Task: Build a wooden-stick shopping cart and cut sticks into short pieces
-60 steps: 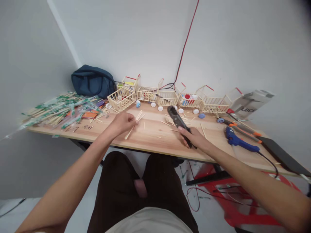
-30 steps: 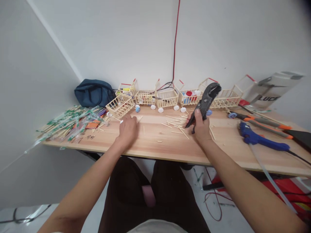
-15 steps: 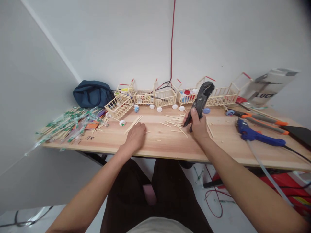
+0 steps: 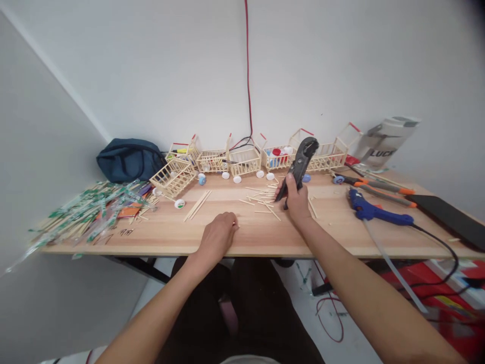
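My right hand (image 4: 298, 205) is wrapped round black pliers (image 4: 300, 167), holding them with the jaws pointing up above the table. Under and left of the pliers lies a loose scatter of short thin wooden sticks (image 4: 265, 197). My left hand (image 4: 219, 235) rests low near the table's front edge. Its fingers are closed, and a pale bit of short stick (image 4: 237, 225) shows at the fingertips. Several longer sticks (image 4: 197, 206) lie side by side just beyond my left hand.
Small stick-built carts (image 4: 244, 163) with bottle-cap wheels line the wall. At left are a blue pouch (image 4: 131, 161) and wrapped stick bundles (image 4: 91, 202). At right lie a blue glue gun (image 4: 379, 210), orange-grey pliers (image 4: 386, 193), a black flat object (image 4: 447, 217) and a bag (image 4: 388, 144).
My left hand has moved off the longer sticks towards me and closed at a short stick piece. The right hand still holds the pliers. The view has shifted right.
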Motion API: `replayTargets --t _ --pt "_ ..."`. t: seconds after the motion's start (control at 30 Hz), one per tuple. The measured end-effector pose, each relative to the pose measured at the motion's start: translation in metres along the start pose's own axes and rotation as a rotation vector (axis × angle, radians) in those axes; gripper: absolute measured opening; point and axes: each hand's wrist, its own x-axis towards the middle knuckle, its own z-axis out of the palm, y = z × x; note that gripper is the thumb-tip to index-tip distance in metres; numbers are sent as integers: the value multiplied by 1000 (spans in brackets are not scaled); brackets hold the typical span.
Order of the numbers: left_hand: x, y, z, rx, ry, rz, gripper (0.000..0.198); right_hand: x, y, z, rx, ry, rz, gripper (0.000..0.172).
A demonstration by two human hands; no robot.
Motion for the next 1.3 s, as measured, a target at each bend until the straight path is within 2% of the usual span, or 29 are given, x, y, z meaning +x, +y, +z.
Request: replayTargets --t 0.07,0.13,0.27,0.33,0.43,0.5,0.6,0.73,0.87,1.0,1.13,1.3 --pt "-2 -4 -5 -42 54 -1 9 2 1 -1 23 32 -5 50" --pt "-8 -14 -20 -60 116 -31 10 4 2 -1 65 59 5 49" --pt "-29 -56 -76 26 311 -207 13 7 3 -2 149 90 20 49" --pt "-42 -78 -103 209 426 -368 11 8 2 -2 173 103 23 49" --pt "-58 -99 -121 347 540 -452 8 8 2 -1 190 135 34 48" --pt "-64 -98 -114 341 603 -398 12 9 2 -1 205 145 37 47" --pt "-60 -79 -85 192 643 -290 17 11 1 -1 235 142 34 47" --pt "-41 -47 -40 36 545 -94 13 12 1 -1 233 156 40 49" --pt "-23 -34 -10 -16 539 52 10 12 0 -2 234 174 48 50" --pt "-16 -36 1 -57 565 87 14 14 1 -3 236 192 52 50" --pt "-18 -36 1 -81 561 80 15 15 4 -3 224 196 43 49" --pt "-22 -30 2 -70 569 191 16 13 3 -2 211 177 46 49"
